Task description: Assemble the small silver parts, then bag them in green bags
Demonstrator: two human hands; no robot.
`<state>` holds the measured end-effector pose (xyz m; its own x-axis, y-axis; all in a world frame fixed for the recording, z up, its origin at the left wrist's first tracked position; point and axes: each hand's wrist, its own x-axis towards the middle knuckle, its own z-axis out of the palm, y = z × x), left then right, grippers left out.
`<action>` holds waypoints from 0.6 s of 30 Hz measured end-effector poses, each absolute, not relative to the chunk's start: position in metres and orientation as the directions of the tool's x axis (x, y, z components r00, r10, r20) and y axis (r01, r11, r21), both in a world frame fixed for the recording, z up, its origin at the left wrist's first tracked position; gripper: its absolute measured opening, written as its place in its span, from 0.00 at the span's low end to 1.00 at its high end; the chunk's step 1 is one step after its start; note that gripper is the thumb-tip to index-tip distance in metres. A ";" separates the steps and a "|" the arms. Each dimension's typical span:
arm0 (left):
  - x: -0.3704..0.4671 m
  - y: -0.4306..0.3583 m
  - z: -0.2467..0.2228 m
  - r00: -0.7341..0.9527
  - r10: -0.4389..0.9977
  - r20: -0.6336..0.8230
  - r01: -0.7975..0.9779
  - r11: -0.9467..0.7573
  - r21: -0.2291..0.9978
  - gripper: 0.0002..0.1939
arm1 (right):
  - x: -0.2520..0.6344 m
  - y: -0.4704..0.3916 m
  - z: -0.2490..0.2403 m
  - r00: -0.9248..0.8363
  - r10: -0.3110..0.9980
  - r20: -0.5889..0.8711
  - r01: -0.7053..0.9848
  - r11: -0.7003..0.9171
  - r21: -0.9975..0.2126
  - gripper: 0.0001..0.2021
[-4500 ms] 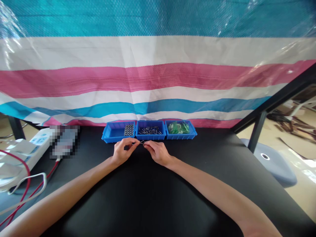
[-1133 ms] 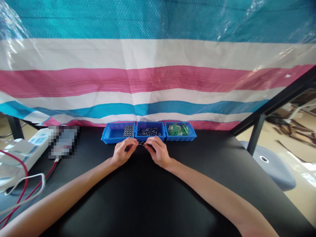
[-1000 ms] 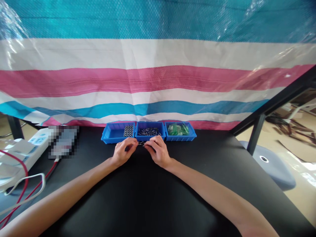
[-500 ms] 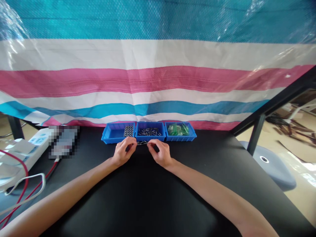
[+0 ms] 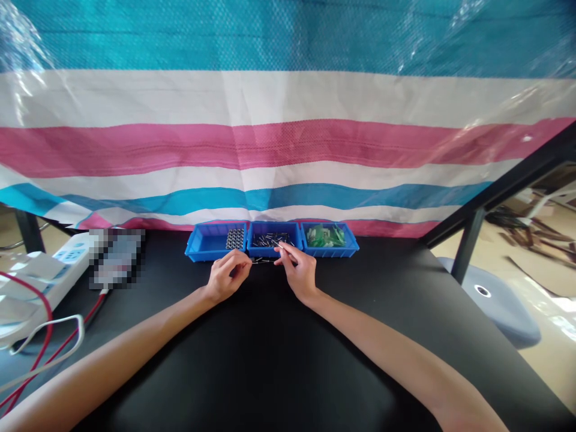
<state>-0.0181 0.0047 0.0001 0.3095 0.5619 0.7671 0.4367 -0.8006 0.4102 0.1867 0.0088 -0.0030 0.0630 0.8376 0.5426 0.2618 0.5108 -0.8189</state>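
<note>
My left hand [image 5: 228,275] is closed in a pinch at the table top, just in front of the blue bins. Slim metal pins [image 5: 263,261] lie right beside its fingertips; what sits between those fingers is too small to make out. Thumb and forefinger of my right hand [image 5: 299,273] pinch a small metal pin [image 5: 279,245] at the near edge of the middle blue bin [image 5: 274,253]. That bin holds many loose dark and silvery metal pins [image 5: 267,239].
The left blue bin [image 5: 204,240] has short metal cylinders [image 5: 234,239] packed at its right end. Green-tinted plastic packets [image 5: 324,236] fill the right blue bin [image 5: 353,247]. A white power strip [image 5: 67,264] with cables lies left. Striped sheeting [image 5: 288,144] hangs behind; a grey stool [image 5: 499,306] stands right.
My right hand has turned and shifted slightly right and up, away from the pins on the table, and a pin now shows at its fingertips. My left hand has barely moved.
</note>
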 end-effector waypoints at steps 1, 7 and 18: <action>-0.018 0.005 0.000 0.306 0.562 0.769 0.436 -0.800 0.411 0.09 | 0.187 0.009 -0.004 0.059 0.837 0.545 0.261 0.513 -0.817 0.12; -0.019 0.005 -0.002 0.309 0.557 0.771 0.438 -0.803 0.405 0.08 | 0.187 0.010 -0.008 0.006 0.831 0.557 0.274 0.534 -0.800 0.14; -0.019 0.004 0.000 0.288 0.566 0.773 0.448 -0.793 0.414 0.08 | 0.188 0.009 -0.007 -0.216 0.795 0.567 0.547 0.580 -0.604 0.12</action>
